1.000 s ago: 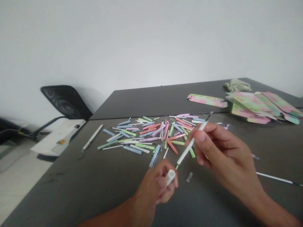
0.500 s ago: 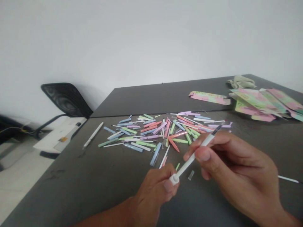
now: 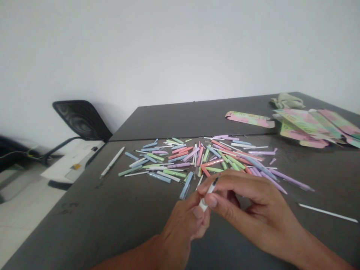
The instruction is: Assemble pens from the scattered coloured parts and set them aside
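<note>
Refill (image 3: 211, 187) has slid deeper into barrel (image 3: 203, 205); table edge (image 3: 73, 192) well left; left hand (image 3: 182, 221) grips barrel, right hand (image 3: 254, 210) pinches refill.

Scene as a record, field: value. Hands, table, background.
left_hand: grips white barrel
right_hand: pinches white refill, dark tip up, lower end in barrel
table_middle: scattered pen parts; blue, green, purple, coral, white
table_left: white pen, lying apart
table_right: thin white rod
far_right: pink-green packaging, cloth
background: black mesh chair, pale wall
</note>
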